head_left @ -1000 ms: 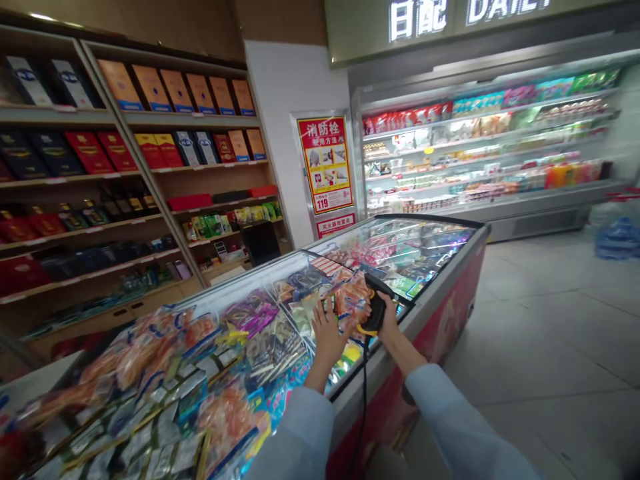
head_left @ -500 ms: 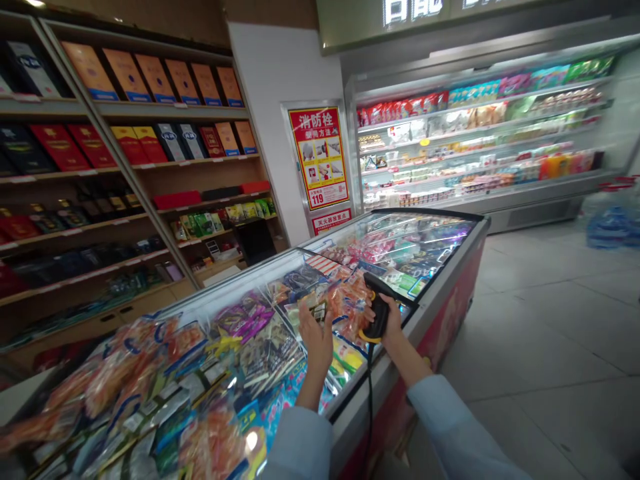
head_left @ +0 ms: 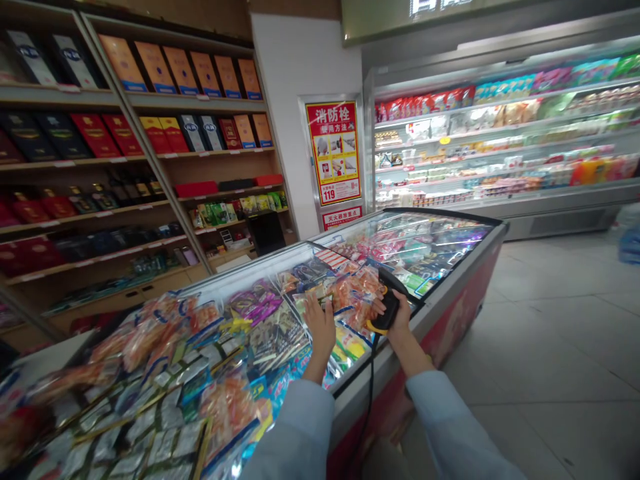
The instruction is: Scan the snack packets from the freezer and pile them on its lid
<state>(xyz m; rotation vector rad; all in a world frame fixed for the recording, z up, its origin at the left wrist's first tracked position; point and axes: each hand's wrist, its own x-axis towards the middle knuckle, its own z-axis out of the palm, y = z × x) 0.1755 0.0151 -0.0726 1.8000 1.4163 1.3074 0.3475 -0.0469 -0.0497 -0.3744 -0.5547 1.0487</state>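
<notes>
My right hand (head_left: 399,313) is wrapped round a black barcode scanner (head_left: 386,303) with a yellow edge, its black cable (head_left: 371,387) hanging down past the freezer's rim. My left hand (head_left: 320,325) reaches over the open part of the chest freezer (head_left: 425,313), fingers stretched out and thumb apart. It lies against a small clear packet (head_left: 316,292) with a pale edge; its fingers partly hide the packet. Just right of that hand, clear bags of orange-brown food (head_left: 353,293) lie below the scanner's front. Yellow-and-green packets (head_left: 350,343) lie between my wrists.
Heaped bags (head_left: 150,333) and silvery packets (head_left: 145,427) fill the near left. Purple packets (head_left: 257,300) lie farther in. A glass lid (head_left: 400,233) covers the freezer's far part. Shelves of boxes (head_left: 180,70) stand left, a lit chiller (head_left: 500,133) at the back, tiled floor (head_left: 545,333) right.
The view has turned left, so everything sits farther right. My left fingers now lie flatter over the packet, and its label no longer shows. The scanner stays in my right hand.
</notes>
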